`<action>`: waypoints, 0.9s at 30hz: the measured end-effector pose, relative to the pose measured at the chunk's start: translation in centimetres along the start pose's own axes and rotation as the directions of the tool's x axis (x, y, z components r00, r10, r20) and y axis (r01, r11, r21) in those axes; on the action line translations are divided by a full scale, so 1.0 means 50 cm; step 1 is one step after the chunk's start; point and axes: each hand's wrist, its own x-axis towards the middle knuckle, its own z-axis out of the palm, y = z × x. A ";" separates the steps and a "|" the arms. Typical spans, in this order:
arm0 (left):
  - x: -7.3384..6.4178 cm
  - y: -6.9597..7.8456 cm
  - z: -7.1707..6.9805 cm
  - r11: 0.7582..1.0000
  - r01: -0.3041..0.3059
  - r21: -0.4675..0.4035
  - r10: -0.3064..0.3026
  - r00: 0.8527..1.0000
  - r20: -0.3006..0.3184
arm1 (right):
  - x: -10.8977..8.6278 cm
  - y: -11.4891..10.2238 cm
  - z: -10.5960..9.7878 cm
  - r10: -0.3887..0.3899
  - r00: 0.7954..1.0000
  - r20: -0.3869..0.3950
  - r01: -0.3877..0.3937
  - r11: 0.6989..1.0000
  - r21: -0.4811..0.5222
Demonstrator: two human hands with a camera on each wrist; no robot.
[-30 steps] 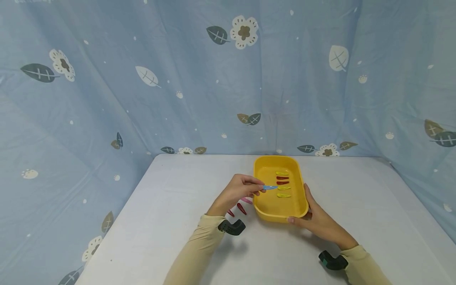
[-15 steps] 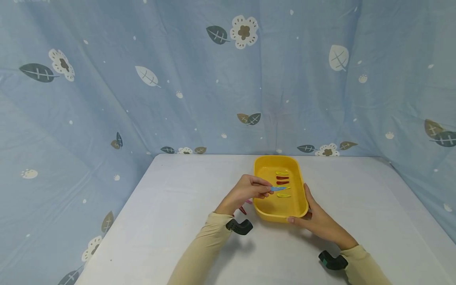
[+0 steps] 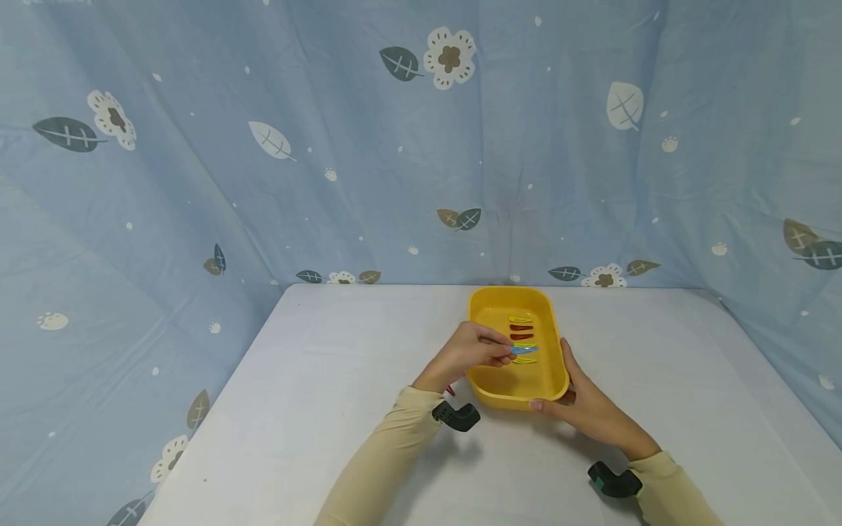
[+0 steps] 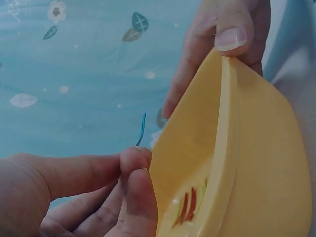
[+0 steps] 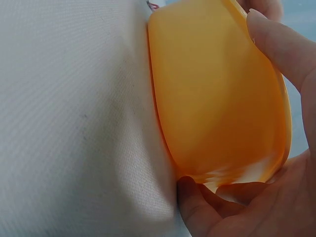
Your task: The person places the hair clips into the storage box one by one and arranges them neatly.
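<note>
My left hand (image 3: 472,348) pinches a blue snap hair clip (image 3: 525,351) by one end, between thumb and forefinger, over the yellow tray (image 3: 516,386). In the left wrist view the clip (image 4: 143,127) points up from the fingertips, seen edge-on. Below it on the tray floor lies a column of hair clips: a yellow clip (image 3: 520,319) at the far end, two red clips, then more yellow, one partly covered by the blue clip in the head view. My right hand (image 3: 592,409) grips the tray's near right corner, thumb over the rim, fingers round the outer wall (image 5: 217,89).
A red hair clip (image 3: 450,390) shows on the white table (image 3: 329,380) left of the tray, mostly hidden behind my left wrist. A blue patterned curtain (image 3: 368,161) hangs behind the table. Each wrist carries a black camera (image 3: 457,416).
My left hand has moved right with the blue hair clip, from the tray's left side to above the clips. My forearm now covers more clips on the table. My right hand stays put.
</note>
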 end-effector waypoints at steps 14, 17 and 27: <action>0.019 0.008 0.023 0.993 0.018 0.117 -0.013 0.999 -0.044 | -0.002 -0.001 0.000 0.017 1.000 -0.009 -0.017 1.000 -0.016; 0.022 0.009 0.030 0.986 0.023 0.164 -0.014 0.998 -0.056 | -0.002 -0.001 -0.001 0.020 1.000 -0.008 -0.020 1.000 -0.017; 0.035 -0.002 0.049 0.969 0.015 0.246 0.008 0.996 -0.092 | 0.001 0.000 -0.003 0.027 1.000 0.006 -0.027 1.000 -0.007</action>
